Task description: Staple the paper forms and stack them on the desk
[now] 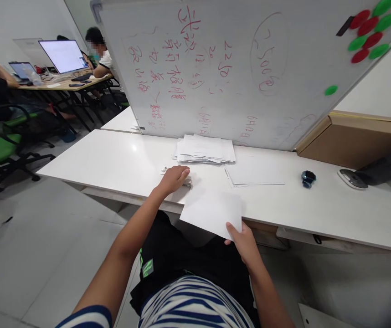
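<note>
My right hand (pixel 241 241) pinches the near right corner of a white sheet of paper (pixel 212 212), thumb on top. The sheet reaches out over the table's front edge. My left hand (pixel 174 179) is low over the white table, its fingers curled down around something small. A greyish end of that small object (pixel 187 184) shows beside the fingers, and a small white piece (pixel 163 170) shows on the other side. The hand hides the rest, so I cannot tell its kind. Just beyond lies an uneven stack of papers (pixel 205 149), with a few flat sheets (pixel 255 175) to its right.
A whiteboard (pixel 243 114) with red writing and round magnets stands along the table's (pixel 89 157) back. To the right are a small dark blue object (pixel 308 177), a grey-white rounded device (pixel 352 178) and a cardboard box (pixel 356 139). People sit at a desk with screens at far left.
</note>
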`<action>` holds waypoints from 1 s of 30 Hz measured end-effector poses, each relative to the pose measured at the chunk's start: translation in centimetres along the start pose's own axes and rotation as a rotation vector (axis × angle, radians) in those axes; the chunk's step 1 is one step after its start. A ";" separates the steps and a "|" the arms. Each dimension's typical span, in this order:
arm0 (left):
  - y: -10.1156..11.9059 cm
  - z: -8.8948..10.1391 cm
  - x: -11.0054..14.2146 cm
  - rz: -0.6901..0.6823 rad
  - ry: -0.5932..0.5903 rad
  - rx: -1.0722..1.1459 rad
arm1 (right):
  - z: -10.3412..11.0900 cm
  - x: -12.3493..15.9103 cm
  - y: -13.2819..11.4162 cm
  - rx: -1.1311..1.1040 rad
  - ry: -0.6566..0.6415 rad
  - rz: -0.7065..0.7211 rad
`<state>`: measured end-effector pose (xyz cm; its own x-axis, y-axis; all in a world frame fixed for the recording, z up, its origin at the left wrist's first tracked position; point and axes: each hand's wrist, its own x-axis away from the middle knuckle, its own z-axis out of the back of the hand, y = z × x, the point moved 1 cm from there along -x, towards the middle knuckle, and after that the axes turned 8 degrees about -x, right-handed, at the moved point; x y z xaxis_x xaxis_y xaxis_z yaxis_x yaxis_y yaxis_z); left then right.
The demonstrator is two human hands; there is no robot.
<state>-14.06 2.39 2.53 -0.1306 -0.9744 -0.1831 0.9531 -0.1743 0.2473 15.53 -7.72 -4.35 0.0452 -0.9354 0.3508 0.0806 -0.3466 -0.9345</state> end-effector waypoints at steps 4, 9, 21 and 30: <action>0.9 -0.1 -2.1 -0.050 -0.016 -0.037 | -0.3 -0.6 0.1 -0.020 -0.014 0.004; 1.7 -0.9 -3.5 -0.097 -0.036 -0.073 | -0.5 -1.1 0.4 -0.067 -0.032 -0.019; 2.0 -1.6 -4.0 -0.104 -0.052 0.022 | -0.6 -0.9 -0.2 -0.109 -0.047 -0.019; 1.7 -2.2 -3.8 -0.040 -0.129 0.092 | -0.5 -1.0 -0.1 -0.069 -0.037 -0.023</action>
<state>-11.37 6.14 1.52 -0.2074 -0.9756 -0.0718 0.9184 -0.2195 0.3293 14.96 -6.82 -4.64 0.0806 -0.9243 0.3731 0.0136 -0.3733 -0.9276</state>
